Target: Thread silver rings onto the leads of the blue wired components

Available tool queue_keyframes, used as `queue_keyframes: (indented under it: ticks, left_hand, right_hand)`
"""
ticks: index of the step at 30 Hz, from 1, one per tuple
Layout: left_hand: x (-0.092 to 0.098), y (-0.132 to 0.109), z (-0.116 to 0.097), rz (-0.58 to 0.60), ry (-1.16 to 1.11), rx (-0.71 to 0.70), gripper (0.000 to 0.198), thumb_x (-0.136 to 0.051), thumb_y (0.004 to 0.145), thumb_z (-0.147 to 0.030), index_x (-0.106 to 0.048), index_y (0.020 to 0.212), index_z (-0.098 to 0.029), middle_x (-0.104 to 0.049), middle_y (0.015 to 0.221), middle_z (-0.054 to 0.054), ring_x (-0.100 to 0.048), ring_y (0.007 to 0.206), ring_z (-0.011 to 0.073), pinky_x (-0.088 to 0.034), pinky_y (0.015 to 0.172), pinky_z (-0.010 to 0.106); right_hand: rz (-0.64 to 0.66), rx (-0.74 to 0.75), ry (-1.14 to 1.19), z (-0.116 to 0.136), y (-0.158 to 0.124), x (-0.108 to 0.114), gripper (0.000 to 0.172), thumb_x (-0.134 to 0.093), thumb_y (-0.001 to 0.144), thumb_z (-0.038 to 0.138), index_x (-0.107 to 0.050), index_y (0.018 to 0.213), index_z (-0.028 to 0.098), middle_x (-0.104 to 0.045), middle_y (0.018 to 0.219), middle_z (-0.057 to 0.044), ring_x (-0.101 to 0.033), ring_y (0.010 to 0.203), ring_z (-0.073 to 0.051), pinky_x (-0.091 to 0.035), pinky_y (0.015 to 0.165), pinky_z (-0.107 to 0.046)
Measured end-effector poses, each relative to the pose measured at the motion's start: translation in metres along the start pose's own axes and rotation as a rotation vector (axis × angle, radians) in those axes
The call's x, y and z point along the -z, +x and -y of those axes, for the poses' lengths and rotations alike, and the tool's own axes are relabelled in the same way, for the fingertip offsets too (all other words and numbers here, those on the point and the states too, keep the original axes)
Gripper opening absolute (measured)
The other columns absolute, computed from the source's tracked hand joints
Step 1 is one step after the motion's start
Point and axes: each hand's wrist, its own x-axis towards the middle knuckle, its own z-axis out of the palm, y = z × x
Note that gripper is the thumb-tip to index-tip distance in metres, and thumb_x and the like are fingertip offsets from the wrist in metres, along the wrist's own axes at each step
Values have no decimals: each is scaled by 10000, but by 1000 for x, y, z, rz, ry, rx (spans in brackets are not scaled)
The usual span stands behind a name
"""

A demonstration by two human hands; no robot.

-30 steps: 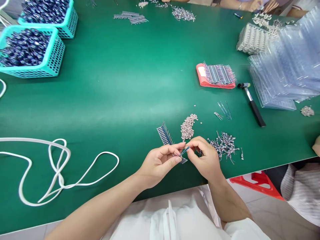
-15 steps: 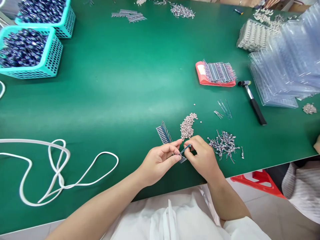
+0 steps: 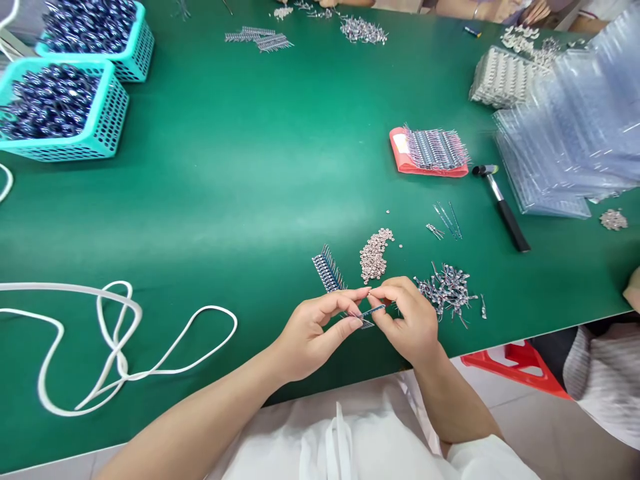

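Note:
My left hand [image 3: 320, 327] pinches a thin blue strip [image 3: 374, 310] with small metal parts on it, between thumb and fingers. My right hand [image 3: 407, 320] is closed beside it, its fingertips meeting the left index fingertip; whatever they pinch is too small to make out. Just beyond my left hand lies a blue strip with a row of metal pins [image 3: 329, 269]. A pile of small pinkish-beige round pieces [image 3: 375, 255] sits past my fingertips. To the right of my right hand is a heap of loose metal pieces with wire-like ends [image 3: 450, 290].
A small hammer [image 3: 506, 213] and a red band bundle with pinned strips [image 3: 435, 152] lie right. Clear plastic trays [image 3: 560, 147] are stacked behind. Turquoise baskets [image 3: 95, 133] of dark shiny parts stand far left. White cord [image 3: 120, 347] loops at left. Other people's hands [image 3: 535, 12] show at the far edge.
The blue strip between my hands has tilted flatter. My right fingertips have shifted to touch the left index fingertip. The view has moved slightly.

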Motion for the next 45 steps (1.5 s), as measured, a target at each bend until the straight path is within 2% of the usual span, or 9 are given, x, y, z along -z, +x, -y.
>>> queue_keyframes:
  ticks: [7, 11, 21, 28, 34, 45]
  left_hand:
    - [-1, -2, 1, 6, -47, -77, 58, -621, 930, -157, -671, 931, -186, -672, 1345, 114, -608, 1278, 243, -472, 1093, 389]
    - [-1, -3, 2, 18, -48, -84, 75, -619, 932, -146, -676, 943, -194, -667, 1355, 106, -606, 1277, 232, -469, 1094, 384]
    - [0, -2, 4, 15, -1, -95, 69, -622, 929, -151, -676, 936, -192, -673, 1339, 121, -618, 1261, 257, -474, 1088, 421]
    - [1, -1, 3, 9, 197, -213, 102, -610, 915, -110, -667, 941, -192, -693, 1304, 132, -641, 1229, 260, -474, 1082, 442]
    - [1, 0, 2, 21, 291, -305, 139, -601, 899, -69, -658, 948, -187, -703, 1281, 138, -645, 1222, 256, -487, 1070, 440]
    - [0, 0, 1, -13, 294, -295, 145, -603, 899, -63, -659, 942, -191, -709, 1270, 138, -649, 1212, 249, -470, 1079, 438]
  right_hand:
    - [-140, 107, -67, 2, -2, 0, 139, -671, 861, 118, -618, 942, 218, -666, 804, -22, -641, 696, -139, -530, 622, -277]
    - [-171, 152, -82, 3, -1, 0, 152, -668, 850, 98, -613, 945, 203, -671, 783, -35, -642, 681, -148, -533, 609, -286]
    - [-172, 162, -99, 4, -1, -1, 173, -647, 854, 98, -613, 980, 213, -680, 799, -36, -656, 692, -149, -548, 626, -296]
    - [-144, 155, -88, 2, -1, 0, 114, -649, 875, 138, -621, 956, 213, -669, 793, -35, -640, 684, -143, -537, 622, -289]
    - [-126, 91, -10, 2, -3, 0, 147, -630, 865, 118, -614, 968, 222, -659, 821, -34, -655, 730, -147, -548, 629, -285]
    - [-159, 119, -56, 1, -3, 0, 174, -634, 853, 105, -634, 976, 229, -680, 821, -31, -663, 712, -151, -551, 633, -291]
